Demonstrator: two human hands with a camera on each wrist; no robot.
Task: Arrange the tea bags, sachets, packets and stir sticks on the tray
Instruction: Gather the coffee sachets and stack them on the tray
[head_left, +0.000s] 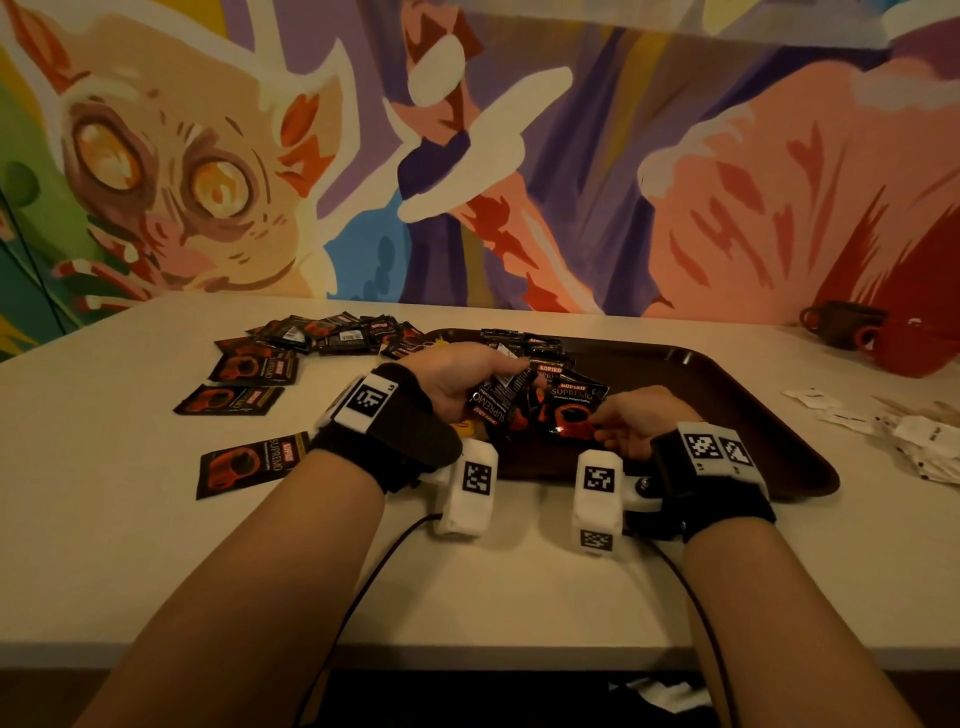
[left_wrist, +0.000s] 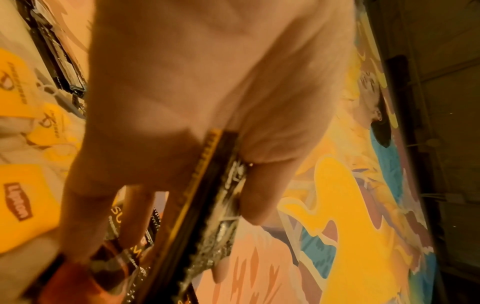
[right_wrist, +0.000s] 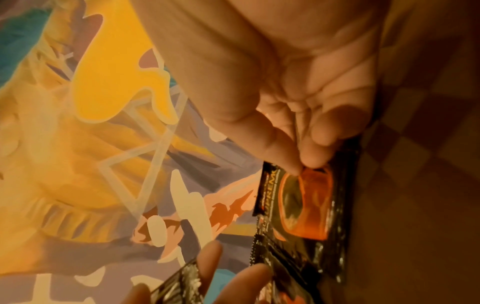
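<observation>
Coffee packets, black with a red cup and KOPIKO SUPREMO print, fill both hands above the near part of a dark brown tray (head_left: 737, 395) on the pale desk (head_left: 467, 587). The left hand (head_left: 457, 382) grips a bunch of packets (head_left: 498, 400), thumb on top and fingers (left_wrist: 262, 197) curled round the stack's edges, as the left wrist view shows edge-on. The right hand (head_left: 636, 423) pinches a single packet (head_left: 569, 413) by its lower edge between thumb and forefinger; in the right wrist view the fingertips (right_wrist: 315, 162) press together on the printed cup. More packets lie heaped at the tray's far left part (head_left: 524, 343). Loose packets (head_left: 270, 364) are scattered on the desk left of the tray, two nearer ones lying flat and apart. Yellow Lipton tea bags (left_wrist: 23, 203) show in the left wrist view, under the hand. White sachets (head_left: 914, 441) and what look like stir sticks, too dim to be sure, lie on the desk right of the tray. A dark cup (head_left: 841, 325) stands at the far right by the painted wall.
</observation>
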